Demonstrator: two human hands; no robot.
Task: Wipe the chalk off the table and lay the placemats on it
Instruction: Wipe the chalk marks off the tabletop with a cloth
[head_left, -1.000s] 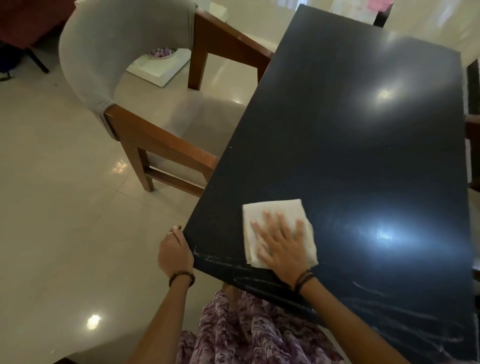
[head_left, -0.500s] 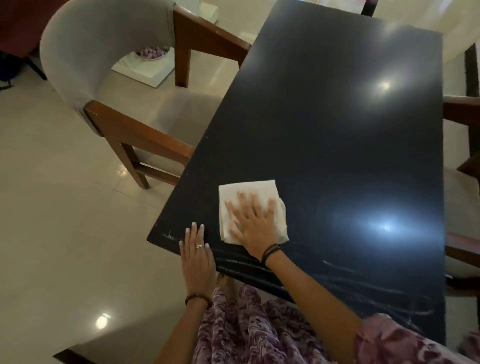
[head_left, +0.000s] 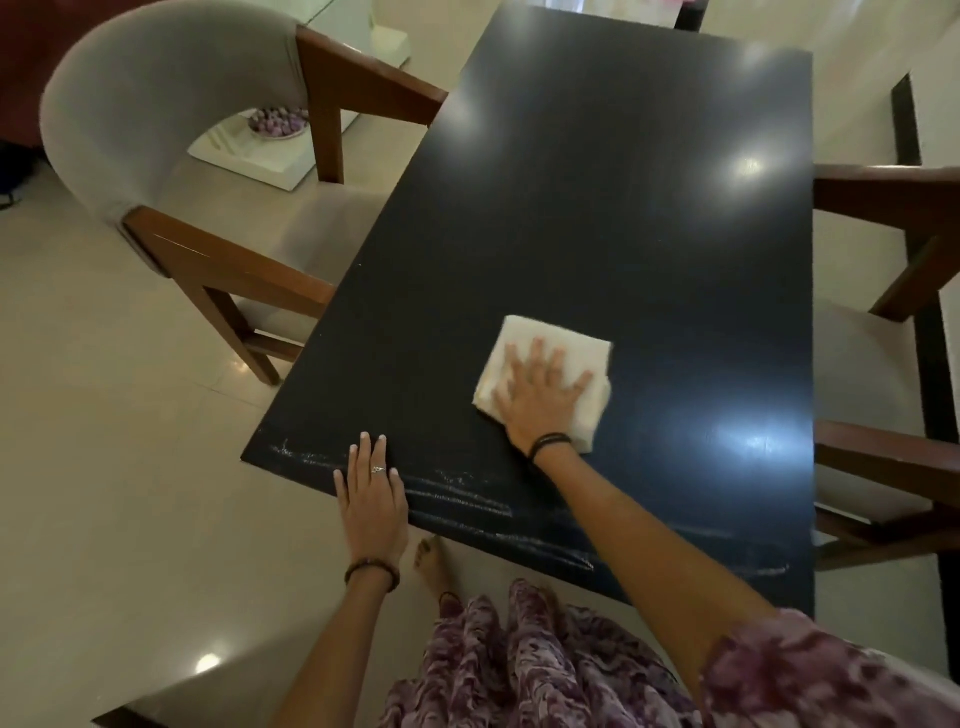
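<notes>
A glossy black table (head_left: 597, 208) stretches away from me. White chalk streaks (head_left: 467, 499) run along its near edge, from the left corner towards the right. My right hand (head_left: 540, 395) presses flat, fingers spread, on a folded white cloth (head_left: 540, 348) lying on the tabletop a little beyond the streaks. Near the table's front left corner my left hand (head_left: 371, 493) rests flat with straight fingers, over the chalk marks. No placemats are in view.
A grey-backed wooden chair (head_left: 171, 171) stands at the table's left side. Wooden chair arms (head_left: 893, 457) show at the right side. A white low stand with a bowl of purple things (head_left: 275, 124) sits on the tiled floor behind the left chair.
My right hand has slid the cloth to the right and further onto the table. My left hand moved from gripping the corner to lying flat on the near edge.
</notes>
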